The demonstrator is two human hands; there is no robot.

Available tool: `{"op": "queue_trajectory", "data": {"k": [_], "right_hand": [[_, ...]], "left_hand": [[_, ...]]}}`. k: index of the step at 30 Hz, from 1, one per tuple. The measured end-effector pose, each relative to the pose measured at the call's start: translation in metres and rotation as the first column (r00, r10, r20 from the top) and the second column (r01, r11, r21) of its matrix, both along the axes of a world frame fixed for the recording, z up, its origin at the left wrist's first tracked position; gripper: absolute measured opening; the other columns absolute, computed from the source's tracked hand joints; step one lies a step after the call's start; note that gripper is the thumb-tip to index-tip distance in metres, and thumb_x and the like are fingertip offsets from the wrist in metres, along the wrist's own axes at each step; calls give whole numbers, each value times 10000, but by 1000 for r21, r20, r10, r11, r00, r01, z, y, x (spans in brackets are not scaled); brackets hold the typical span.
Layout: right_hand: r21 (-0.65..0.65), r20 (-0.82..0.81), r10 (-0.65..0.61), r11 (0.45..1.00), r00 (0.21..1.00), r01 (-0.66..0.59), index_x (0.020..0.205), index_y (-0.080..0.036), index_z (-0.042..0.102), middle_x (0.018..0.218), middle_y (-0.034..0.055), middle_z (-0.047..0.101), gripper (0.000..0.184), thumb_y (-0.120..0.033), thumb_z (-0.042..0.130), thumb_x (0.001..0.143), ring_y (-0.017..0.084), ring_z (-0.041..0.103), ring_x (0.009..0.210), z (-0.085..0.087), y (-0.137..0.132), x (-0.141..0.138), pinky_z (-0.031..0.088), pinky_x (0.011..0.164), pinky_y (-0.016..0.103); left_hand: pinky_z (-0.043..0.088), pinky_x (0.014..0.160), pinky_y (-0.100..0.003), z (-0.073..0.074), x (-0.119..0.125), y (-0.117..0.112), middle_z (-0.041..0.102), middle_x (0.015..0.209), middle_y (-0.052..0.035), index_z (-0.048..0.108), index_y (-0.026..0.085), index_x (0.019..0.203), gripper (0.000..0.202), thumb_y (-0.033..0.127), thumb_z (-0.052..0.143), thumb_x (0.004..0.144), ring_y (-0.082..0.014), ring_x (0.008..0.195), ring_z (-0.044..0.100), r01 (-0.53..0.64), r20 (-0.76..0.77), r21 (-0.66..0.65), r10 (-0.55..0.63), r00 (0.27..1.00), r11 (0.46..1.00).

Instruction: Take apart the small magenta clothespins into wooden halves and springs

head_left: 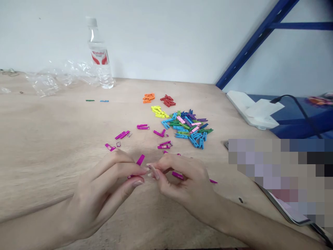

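Observation:
My left hand (109,187) and my right hand (182,180) meet fingertip to fingertip low over a wooden table (52,139). The left fingers pinch a magenta clothespin piece (139,160) that sticks up above them. The right fingers are curled and pinched on another small magenta piece (177,175). Several magenta clothespin halves and tiny metal springs (122,134) lie scattered just beyond both hands.
A mixed pile of blue, green, pink and purple mini clothespins (191,128) lies further back, with yellow (158,111), orange (148,98) and red (168,100) groups behind it. A water bottle (100,55) and crumpled plastic (57,78) stand at the back left. A white device (252,111) sits at right.

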State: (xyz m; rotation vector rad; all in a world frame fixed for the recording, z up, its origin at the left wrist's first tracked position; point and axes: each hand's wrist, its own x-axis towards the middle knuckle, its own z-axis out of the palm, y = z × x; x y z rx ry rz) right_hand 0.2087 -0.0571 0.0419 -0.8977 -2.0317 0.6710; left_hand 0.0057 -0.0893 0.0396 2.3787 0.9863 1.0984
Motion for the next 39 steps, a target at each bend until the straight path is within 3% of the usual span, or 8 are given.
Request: {"op": "queue_trajectory", "data": {"k": [3, 9, 14, 18, 23, 30, 39], "right_hand": [[63, 12, -9, 998, 1000, 8, 709, -177, 619, 645, -19, 641, 136, -65, 557, 756, 86, 590, 584, 1, 0, 1, 460, 552, 197], [155, 55, -11, 988, 998, 2, 733, -184, 626, 608, -19, 610, 143, -66, 554, 771, 93, 565, 560, 0, 0, 2, 449, 534, 214], [189, 51, -15, 982, 999, 5, 731, -210, 610, 595, -31, 575, 162, -76, 538, 787, 90, 534, 536, 0, -1, 3, 455, 534, 218], [194, 57, 0, 981, 998, -11, 745, -200, 610, 601, -31, 563, 145, -68, 558, 777, 86, 536, 551, 0, -1, 3, 453, 543, 212], [198, 51, -13, 980, 999, 2, 709, -201, 599, 616, -28, 574, 163, -57, 553, 769, 87, 539, 560, 0, 0, 3, 459, 553, 215], [151, 65, -11, 989, 998, 1, 733, -203, 624, 606, -26, 601, 144, -83, 558, 777, 94, 559, 554, 2, -1, 2, 463, 541, 220], [140, 51, 10, 990, 999, -17, 719, -206, 610, 604, -28, 599, 154, -81, 543, 780, 94, 564, 560, 0, 0, 2, 466, 546, 221]], "left_hand": [[493, 841, -224, -7, 0, -3, 576, 1021, -27, 495, 209, 1146, 320, 41, 503, 874, -130, 979, 558, -76, 67, 3, 76, 995, 997], [559, 696, -245, -17, 3, -6, 588, 990, -36, 481, 230, 1077, 243, 145, 561, 864, -152, 896, 610, -245, 140, -134, 263, 955, 960], [557, 677, -251, -8, 3, -3, 629, 937, -18, 504, 231, 1068, 203, 143, 526, 887, -147, 853, 627, -184, -16, -125, 183, 983, 975], [542, 752, -269, -3, 1, 0, 621, 984, -32, 531, 218, 1064, 230, 86, 529, 876, -158, 941, 602, -102, -35, -33, 101, 994, 994], [525, 810, -274, -1, -1, 0, 608, 1043, -49, 518, 209, 1133, 310, 32, 494, 880, -158, 992, 586, -30, -82, -7, 29, 996, 1000], [522, 802, -297, -4, -1, 1, 605, 989, -34, 509, 224, 1069, 261, 41, 472, 887, -162, 951, 591, -120, -1, -53, 120, 993, 991], [527, 768, -276, -6, -1, 1, 613, 946, -34, 526, 223, 1028, 194, 94, 441, 910, -169, 952, 596, -130, -107, -39, 125, 986, 991]]}}
